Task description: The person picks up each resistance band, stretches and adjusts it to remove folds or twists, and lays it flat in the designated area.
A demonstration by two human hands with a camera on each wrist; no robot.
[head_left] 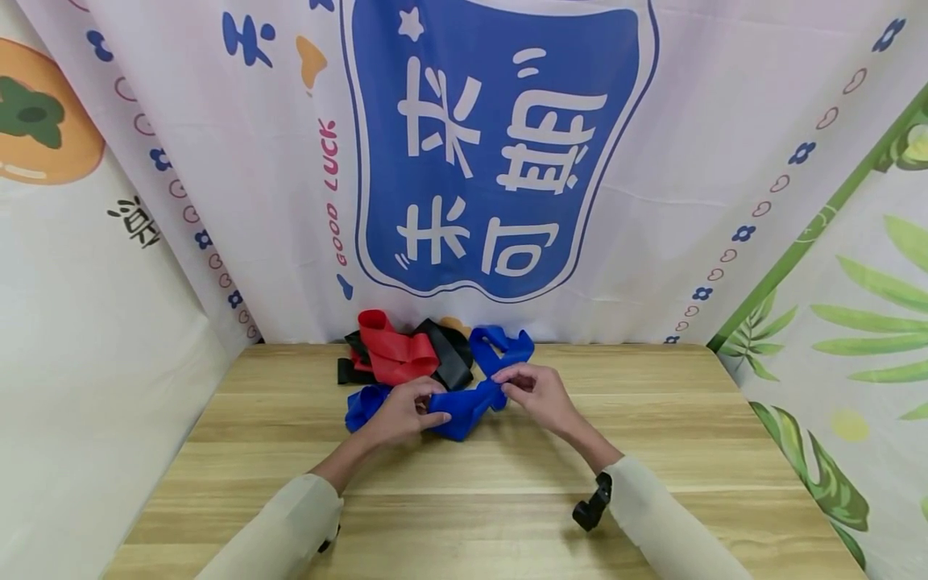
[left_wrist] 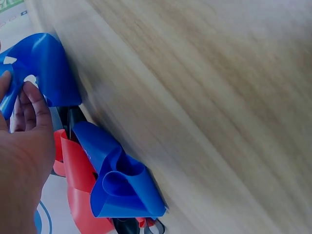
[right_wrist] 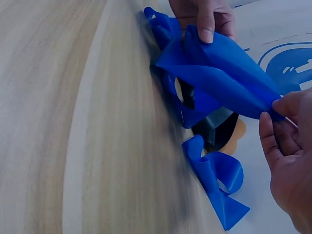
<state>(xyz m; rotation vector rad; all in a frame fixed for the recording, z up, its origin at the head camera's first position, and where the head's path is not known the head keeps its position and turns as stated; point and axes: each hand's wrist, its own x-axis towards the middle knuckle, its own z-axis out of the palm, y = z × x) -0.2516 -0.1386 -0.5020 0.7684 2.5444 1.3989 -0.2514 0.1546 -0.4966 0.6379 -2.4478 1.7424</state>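
Note:
A blue stretchy resistance band (head_left: 460, 409) is held between both hands over the far part of the table. My left hand (head_left: 406, 412) grips it with the thumb in front and the fingers behind. Thumb and fingertips of my right hand (head_left: 538, 395) pinch it where it is gathered narrow, as the right wrist view also shows. One blue loop (head_left: 507, 348) lies curled beyond the right hand, and another blue coil (left_wrist: 124, 183) lies beside the left hand. Just behind the hands sit a folded red band (head_left: 397, 352) and a black band (head_left: 451, 354).
The wooden table (head_left: 464, 515) ends at a printed white curtain (head_left: 290, 266), right behind the heap of bands. Patterned cloth (head_left: 819, 322) hangs on the right side, and more cloth (head_left: 87, 322) on the left. A black wrist mount (head_left: 594, 503) juts from the right sleeve.

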